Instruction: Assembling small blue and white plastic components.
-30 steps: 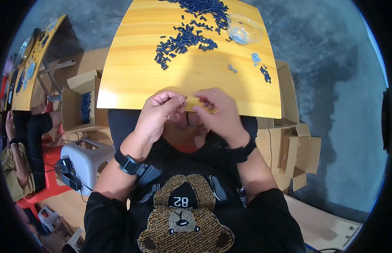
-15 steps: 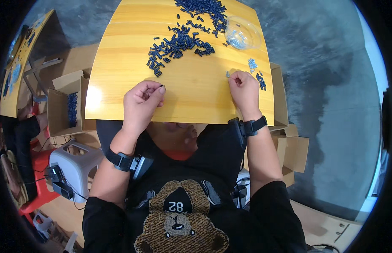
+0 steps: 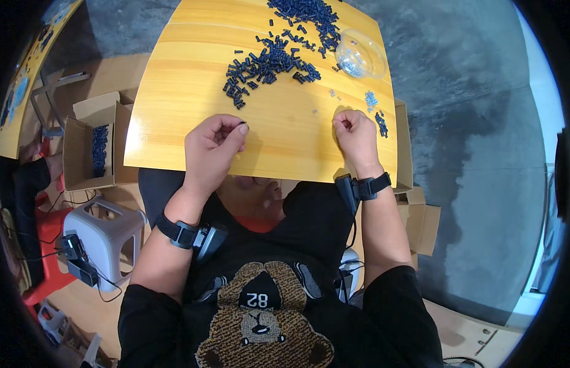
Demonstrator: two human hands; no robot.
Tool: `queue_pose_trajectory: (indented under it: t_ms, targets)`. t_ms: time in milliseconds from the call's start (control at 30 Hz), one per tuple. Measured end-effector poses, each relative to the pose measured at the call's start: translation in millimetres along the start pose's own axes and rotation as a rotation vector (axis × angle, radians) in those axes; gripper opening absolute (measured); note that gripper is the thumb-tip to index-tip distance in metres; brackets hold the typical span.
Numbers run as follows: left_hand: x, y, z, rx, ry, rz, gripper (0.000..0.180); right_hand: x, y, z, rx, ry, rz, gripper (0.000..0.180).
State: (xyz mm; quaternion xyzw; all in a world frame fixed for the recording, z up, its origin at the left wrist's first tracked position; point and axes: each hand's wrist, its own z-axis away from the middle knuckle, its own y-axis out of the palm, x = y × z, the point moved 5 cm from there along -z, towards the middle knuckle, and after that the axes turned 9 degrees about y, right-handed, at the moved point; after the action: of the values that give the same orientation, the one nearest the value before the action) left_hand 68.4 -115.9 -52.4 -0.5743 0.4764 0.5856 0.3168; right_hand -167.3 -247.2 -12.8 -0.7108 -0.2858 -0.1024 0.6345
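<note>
My left hand is over the near left part of the table, thumb and forefinger pinched on a small black piece that barely shows at the fingertips. My right hand is at the near right, its fingers closed in a pinch; anything inside it is hidden. Just beyond the right fingers lie a few tiny pale pieces. Beside that hand sit a little heap of clear bluish pieces and a small cluster of black pieces. A loose pile of short black tubular parts spreads farther off.
The yellow wooden table also bears a larger black pile at the far side and a clear round bowl with small clear pieces inside. A cardboard box holding dark parts and a grey stool are at the left.
The tiny pale pieces by my right fingers, clustered before, now lie scattered farther from them. My left hand keeps its pinch. The whole view has shifted slightly.
</note>
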Motion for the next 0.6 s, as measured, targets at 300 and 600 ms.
queue_pose_trajectory:
  t_ms: [300, 600]
  targets:
    - [-0.1, -0.1, 0.3, -0.006, 0.036, 0.009, 0.015, 21.1, -7.3, 3.8, 0.058, 0.011, -0.080, 0.005]
    - [-1.9, -1.3, 1.4, -0.016, 0.008, -0.039, 0.014, 46.3, 27.8, -22.1, 0.148, -0.262, 0.058, 0.008]
